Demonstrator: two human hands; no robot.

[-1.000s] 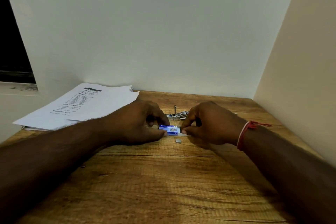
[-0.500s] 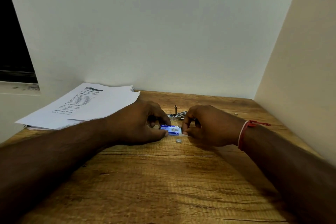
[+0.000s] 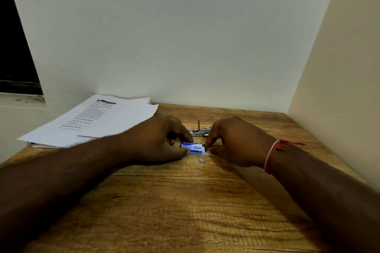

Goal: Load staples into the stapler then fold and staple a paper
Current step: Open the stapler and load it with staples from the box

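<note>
Dim, warm indoor light. The small blue staple box [image 3: 192, 147] glares overexposed, its print washed out. Around the box the wooden counter [image 3: 185, 201] is softly lit. Nearer than the box, both forearms [image 3: 61, 174] sink into shadow. Far left of it a window [image 3: 14, 47] is black. Wide-angle distortion slants the walls [image 3: 339, 68] at the edges.

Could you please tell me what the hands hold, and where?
Both hold the blue staple box: the left hand pinches its left end, the right hand its right end.

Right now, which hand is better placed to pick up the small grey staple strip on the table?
Probably the right hand: its fingertips, pinching the end of the small blue-and-white staple box, sit nearest the small grey staple strip, while the left hand steadies that box.
</note>
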